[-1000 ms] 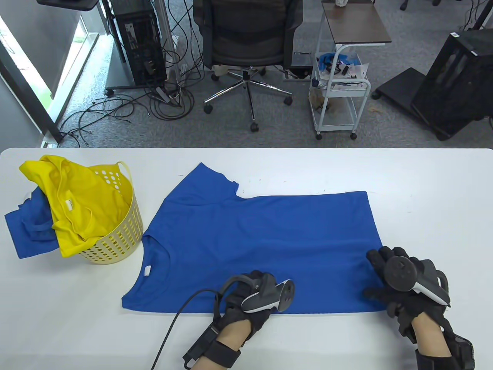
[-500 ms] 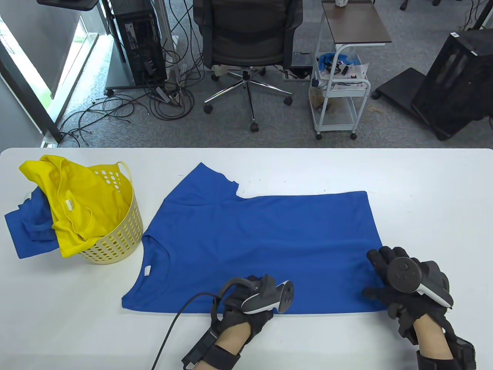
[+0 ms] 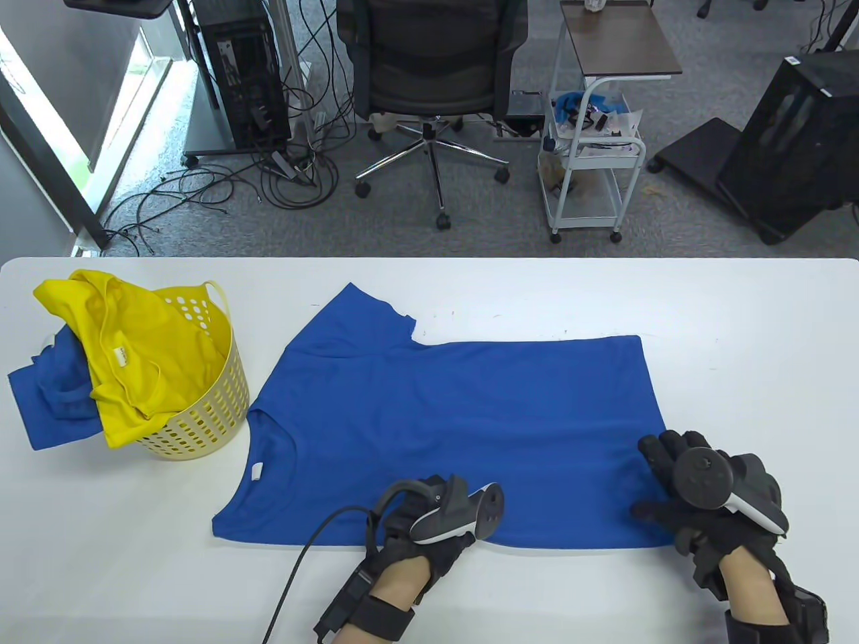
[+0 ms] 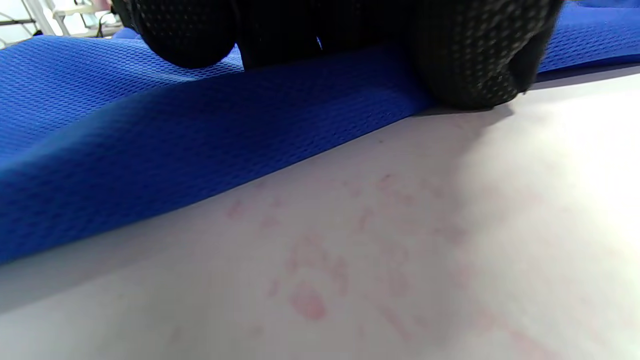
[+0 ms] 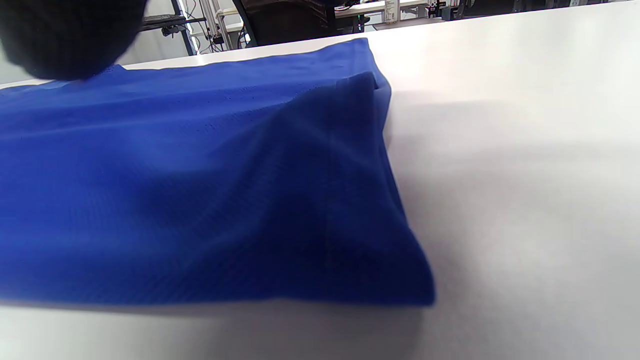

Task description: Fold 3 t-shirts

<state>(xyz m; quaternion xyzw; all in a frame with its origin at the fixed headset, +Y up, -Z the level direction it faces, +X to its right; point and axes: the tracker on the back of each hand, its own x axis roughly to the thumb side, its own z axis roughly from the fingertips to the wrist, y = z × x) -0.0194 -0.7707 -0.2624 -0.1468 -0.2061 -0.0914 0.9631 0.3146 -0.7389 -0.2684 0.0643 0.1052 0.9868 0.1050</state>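
A blue t-shirt (image 3: 456, 416) lies flat on the white table (image 3: 738, 322), folded lengthwise, with the neck at the left and the hem at the right. At the middle of its near edge, my left hand (image 3: 419, 526) pinches the fabric; in the left wrist view its fingers (image 4: 470, 55) close on the raised blue edge (image 4: 200, 150). My right hand (image 3: 664, 483) holds the near right hem corner with its fingers spread over the cloth. In the right wrist view that corner (image 5: 250, 190) stands tented off the table.
A yellow perforated basket (image 3: 208, 416) stands at the left, with a yellow t-shirt (image 3: 141, 349) and another blue t-shirt (image 3: 54, 402) draped over it. An office chair (image 3: 429, 74) and a white trolley (image 3: 590, 168) stand on the floor beyond the table's far edge.
My left hand has drawn back slightly toward the table's near edge, and the shirt's near edge has come a little with it. The right hand has hardly moved.
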